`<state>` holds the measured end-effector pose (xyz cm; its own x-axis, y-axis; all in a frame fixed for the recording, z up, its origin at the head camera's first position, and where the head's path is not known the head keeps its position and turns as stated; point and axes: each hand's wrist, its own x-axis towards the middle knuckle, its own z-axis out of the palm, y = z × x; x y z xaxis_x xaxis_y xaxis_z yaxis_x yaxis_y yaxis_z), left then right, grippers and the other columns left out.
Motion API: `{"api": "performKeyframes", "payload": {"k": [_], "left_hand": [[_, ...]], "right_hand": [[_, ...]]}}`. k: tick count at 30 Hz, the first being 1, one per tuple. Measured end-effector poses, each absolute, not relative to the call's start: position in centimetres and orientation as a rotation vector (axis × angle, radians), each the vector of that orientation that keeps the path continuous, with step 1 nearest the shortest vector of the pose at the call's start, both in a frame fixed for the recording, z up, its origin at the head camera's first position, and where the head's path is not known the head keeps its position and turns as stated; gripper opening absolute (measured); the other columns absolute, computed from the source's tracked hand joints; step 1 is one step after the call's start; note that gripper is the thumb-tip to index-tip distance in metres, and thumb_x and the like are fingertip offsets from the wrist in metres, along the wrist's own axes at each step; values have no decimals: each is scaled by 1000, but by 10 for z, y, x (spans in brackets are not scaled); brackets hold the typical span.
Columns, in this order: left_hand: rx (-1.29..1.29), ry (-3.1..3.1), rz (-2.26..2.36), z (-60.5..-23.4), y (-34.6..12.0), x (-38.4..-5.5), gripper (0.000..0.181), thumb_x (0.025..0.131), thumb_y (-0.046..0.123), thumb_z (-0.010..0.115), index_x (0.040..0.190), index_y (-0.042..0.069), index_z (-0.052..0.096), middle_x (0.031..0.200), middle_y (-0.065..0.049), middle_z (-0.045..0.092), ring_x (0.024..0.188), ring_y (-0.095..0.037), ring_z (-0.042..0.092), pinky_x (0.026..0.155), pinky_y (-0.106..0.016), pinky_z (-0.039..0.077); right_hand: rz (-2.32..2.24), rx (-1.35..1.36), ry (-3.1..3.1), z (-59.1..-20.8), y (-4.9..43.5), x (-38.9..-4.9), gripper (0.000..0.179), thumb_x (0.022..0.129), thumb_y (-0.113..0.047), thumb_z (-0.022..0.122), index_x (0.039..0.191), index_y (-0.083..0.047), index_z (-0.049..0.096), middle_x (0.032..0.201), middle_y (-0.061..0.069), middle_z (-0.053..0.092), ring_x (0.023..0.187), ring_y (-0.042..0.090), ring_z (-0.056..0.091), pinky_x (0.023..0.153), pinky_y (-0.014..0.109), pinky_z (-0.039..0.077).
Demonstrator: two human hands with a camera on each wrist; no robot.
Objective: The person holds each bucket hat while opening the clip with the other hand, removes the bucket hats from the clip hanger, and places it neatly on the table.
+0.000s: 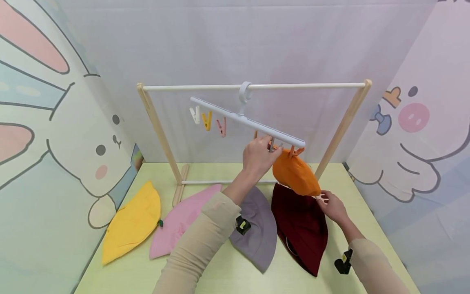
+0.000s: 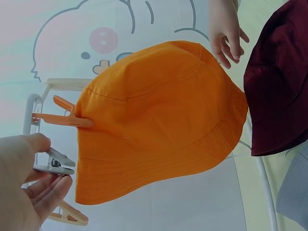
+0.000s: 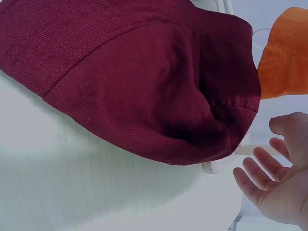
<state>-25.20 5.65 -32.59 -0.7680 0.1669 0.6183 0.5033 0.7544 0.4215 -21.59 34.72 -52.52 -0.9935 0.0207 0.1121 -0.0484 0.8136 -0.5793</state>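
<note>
An orange bucket hat [image 1: 296, 173] hangs by one edge from an orange clip [image 2: 67, 115] at the right end of a white clip hanger [image 1: 247, 121]. My left hand [image 1: 260, 156] pinches a grey clip [image 2: 55, 162] on that hanger, close beside the hat's edge. My right hand [image 1: 333, 205] is near the low end of the orange hat, its fingers loosely bent and holding nothing; in the right wrist view the hand [image 3: 284, 173] shows apart from the hat. Below the orange hat lies a dark red bucket hat [image 1: 301, 228].
The hanger hooks over the rail [image 1: 191, 87] of a wooden-ended rack and slants down to the right. White, yellow [image 1: 207, 120] and pink clips hang on its left half. Yellow [image 1: 134, 224], pink [image 1: 183, 220] and grey [image 1: 257, 232] hats lie along the table [image 1: 110, 281].
</note>
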Motion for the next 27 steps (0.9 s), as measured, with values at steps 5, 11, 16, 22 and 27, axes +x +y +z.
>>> {"api": "performKeyframes", "payload": {"k": [5, 11, 16, 22, 27], "left_hand": [[-512, -2380, -786, -326, 56, -252, 19, 80, 33, 68, 77, 15, 62, 66, 5, 59, 53, -6, 51, 44, -17, 35], [-518, -2369, -785, -326, 56, -252, 19, 80, 33, 68, 78, 15, 63, 66, 5, 58, 52, -7, 50, 43, -17, 34], [-521, -2368, -797, -327, 55, -252, 19, 80, 32, 68, 76, 14, 62, 65, 5, 57, 53, -7, 50, 44, -18, 34], [-505, -2381, -807, -329, 55, -252, 20, 79, 32, 68, 74, 15, 60, 65, 5, 55, 52, -7, 49, 44, -19, 34], [-488, -2392, -823, -330, 55, -251, 21, 79, 32, 68, 73, 15, 58, 63, 6, 53, 51, -8, 46, 44, -19, 33]], "right_hand": [[957, 34, -2816, -522, 348, -213, 40, 90, -14, 52, 122, 9, 47, 111, 34, 57, 98, 47, 57, 81, 53, 46], [978, 25, -2709, -512, 346, -208, 40, 91, -11, 52, 125, 9, 45, 111, 34, 57, 98, 47, 57, 81, 55, 45], [1027, 14, -2627, -501, 344, -205, 38, 92, -11, 50, 126, 7, 45, 112, 30, 57, 99, 44, 58, 81, 53, 46], [1069, 26, -2573, -490, 340, -202, 39, 92, -13, 52, 126, 5, 47, 114, 26, 58, 100, 41, 58, 81, 49, 47], [1078, 43, -2560, -481, 335, -200, 41, 92, -19, 53, 129, 0, 48, 118, 21, 58, 102, 37, 58, 77, 28, 51]]}}
